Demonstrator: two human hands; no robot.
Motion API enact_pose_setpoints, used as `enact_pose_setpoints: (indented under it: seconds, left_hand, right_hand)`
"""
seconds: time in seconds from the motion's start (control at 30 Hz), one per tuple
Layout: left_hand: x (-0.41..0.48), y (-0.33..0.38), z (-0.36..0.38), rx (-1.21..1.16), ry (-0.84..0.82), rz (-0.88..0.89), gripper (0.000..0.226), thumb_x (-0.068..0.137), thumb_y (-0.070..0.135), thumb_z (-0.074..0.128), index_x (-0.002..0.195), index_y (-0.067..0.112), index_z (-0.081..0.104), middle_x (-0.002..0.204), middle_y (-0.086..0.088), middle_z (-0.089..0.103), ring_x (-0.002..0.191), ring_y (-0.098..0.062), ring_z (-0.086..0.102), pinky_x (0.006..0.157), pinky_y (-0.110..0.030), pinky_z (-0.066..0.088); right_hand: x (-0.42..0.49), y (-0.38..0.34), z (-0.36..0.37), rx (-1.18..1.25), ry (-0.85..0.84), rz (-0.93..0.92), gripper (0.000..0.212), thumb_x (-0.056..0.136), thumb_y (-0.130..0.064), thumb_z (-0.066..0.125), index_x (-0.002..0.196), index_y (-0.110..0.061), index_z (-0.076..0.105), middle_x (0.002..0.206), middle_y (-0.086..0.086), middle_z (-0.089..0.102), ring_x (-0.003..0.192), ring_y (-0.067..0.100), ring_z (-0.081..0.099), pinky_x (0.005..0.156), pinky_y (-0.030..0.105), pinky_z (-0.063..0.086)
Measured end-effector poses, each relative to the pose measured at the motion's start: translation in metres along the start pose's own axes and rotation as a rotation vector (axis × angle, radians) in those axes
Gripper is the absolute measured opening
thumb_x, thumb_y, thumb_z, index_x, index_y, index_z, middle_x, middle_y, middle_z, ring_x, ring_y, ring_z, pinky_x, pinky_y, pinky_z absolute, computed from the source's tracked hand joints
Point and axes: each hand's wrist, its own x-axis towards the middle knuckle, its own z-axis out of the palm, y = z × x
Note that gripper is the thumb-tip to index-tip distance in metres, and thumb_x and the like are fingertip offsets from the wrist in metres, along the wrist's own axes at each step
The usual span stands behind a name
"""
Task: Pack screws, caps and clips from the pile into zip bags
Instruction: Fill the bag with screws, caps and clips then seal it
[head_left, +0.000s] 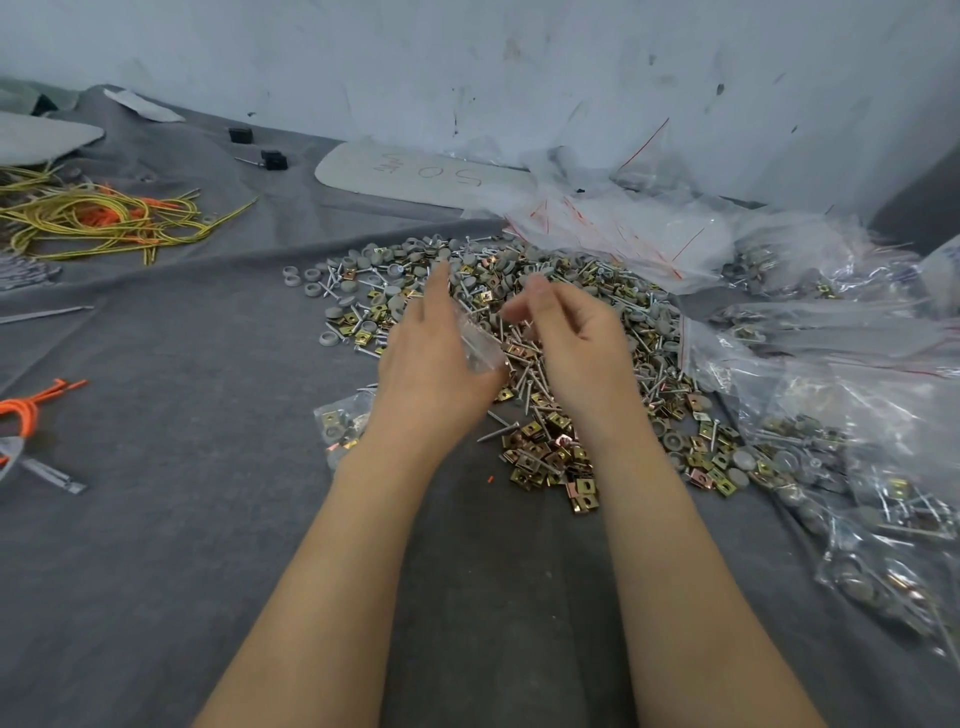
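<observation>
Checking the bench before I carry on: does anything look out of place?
One filled bag lies alone left of the pile; the other filled bags are heaped on the right. Nothing looks damaged.

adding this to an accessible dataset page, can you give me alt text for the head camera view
Two bare hands hover over a pile of screws, grey caps and brass clips on a grey cloth; the left hand holds a small clear zip bag and the right hand curls beside it. Filled bags lie right, yellow and orange cords left.
</observation>
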Motion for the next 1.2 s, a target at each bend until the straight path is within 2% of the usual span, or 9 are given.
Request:
enact_pose_setpoints:
  seconds: [0.2,0.3,0.4,0.5,0.63,0.93,1.0,1.1,1.2]
  left_hand:
    - [0.001,0.0,-0.002,-0.072,0.059,-0.05,0.094,0.08,0.023,0.07,0.153,0.02,0.011,0.136,-0.009,0.046,0.121,-0.028,0.048,0.106,-0.046,0.037]
    - [0.001,0.0,-0.002,-0.102,0.07,-0.055,0.093,0.079,0.022,0.069,0.152,0.02,0.012,0.135,-0.009,0.047,0.121,-0.03,0.048,0.105,-0.047,0.037]
    - [0.001,0.0,-0.001,-0.103,0.067,-0.053,0.094,0.079,0.021,0.07,0.152,0.02,0.012,0.133,-0.009,0.048,0.12,-0.029,0.049,0.105,-0.046,0.038]
    - [0.002,0.0,0.0,-0.082,0.058,-0.05,0.096,0.078,0.022,0.071,0.153,0.02,0.011,0.132,-0.009,0.047,0.12,-0.028,0.048,0.105,-0.045,0.038]
    - [0.001,0.0,0.003,-0.031,0.039,-0.016,0.096,0.08,0.025,0.071,0.153,0.02,0.009,0.139,-0.008,0.043,0.127,-0.026,0.042,0.108,-0.044,0.035]
    - [0.001,0.001,0.001,-0.022,0.025,-0.016,0.094,0.08,0.023,0.071,0.153,0.019,0.011,0.142,-0.01,0.042,0.129,-0.028,0.041,0.109,-0.045,0.034]
    - [0.001,0.0,0.0,-0.04,0.042,-0.035,0.094,0.08,0.024,0.071,0.152,0.02,0.011,0.138,-0.009,0.044,0.124,-0.028,0.045,0.107,-0.045,0.036]
    - [0.002,-0.001,0.0,-0.067,0.053,-0.05,0.093,0.08,0.022,0.07,0.152,0.02,0.012,0.136,-0.009,0.045,0.123,-0.029,0.046,0.107,-0.045,0.036]
    - [0.003,-0.002,0.001,-0.099,0.051,-0.061,0.092,0.081,0.021,0.069,0.152,0.021,0.012,0.132,-0.009,0.047,0.12,-0.028,0.048,0.105,-0.044,0.037]
  right_hand:
    - [-0.001,0.015,-0.004,-0.792,-0.416,0.286,0.024,0.084,-0.039,0.069,0.087,-0.015,0.068,0.085,0.001,0.066,0.083,0.02,0.061,0.073,0.031,0.048]
    - [-0.006,0.016,0.015,-0.946,-0.449,0.259,0.024,0.087,-0.033,0.065,0.095,-0.01,0.067,0.098,0.013,0.068,0.098,0.032,0.061,0.085,0.038,0.05]
    - [-0.005,0.018,0.015,-0.894,-0.382,0.204,0.021,0.093,-0.03,0.057,0.096,-0.01,0.063,0.101,0.014,0.065,0.099,0.033,0.059,0.085,0.038,0.049]
    - [0.0,0.014,0.004,-0.587,-0.111,0.161,0.014,0.098,-0.027,0.051,0.096,-0.014,0.056,0.093,0.0,0.058,0.082,0.014,0.055,0.07,0.028,0.044]
    - [0.003,0.005,0.0,-0.164,0.046,0.147,0.007,0.096,-0.023,0.054,0.093,-0.018,0.057,0.086,-0.003,0.062,0.079,0.011,0.057,0.073,0.026,0.045]
    - [-0.001,-0.004,-0.004,-0.037,-0.087,0.016,0.014,0.096,-0.028,0.054,0.093,-0.025,0.067,0.09,-0.013,0.068,0.082,-0.005,0.061,0.076,0.014,0.049]
    - [0.001,-0.002,-0.016,-0.203,-0.163,0.077,0.006,0.091,-0.029,0.062,0.09,-0.024,0.066,0.087,-0.01,0.066,0.081,0.003,0.06,0.073,0.021,0.048]
    - [-0.003,-0.001,-0.019,-0.612,-0.558,0.235,0.012,0.083,-0.031,0.072,0.085,-0.026,0.061,0.081,-0.011,0.057,0.074,0.007,0.056,0.059,0.02,0.04]
    - [-0.007,-0.003,-0.002,-0.811,-0.682,0.248,0.019,0.081,-0.031,0.074,0.076,-0.025,0.057,0.088,-0.002,0.063,0.086,0.019,0.059,0.072,0.026,0.047]
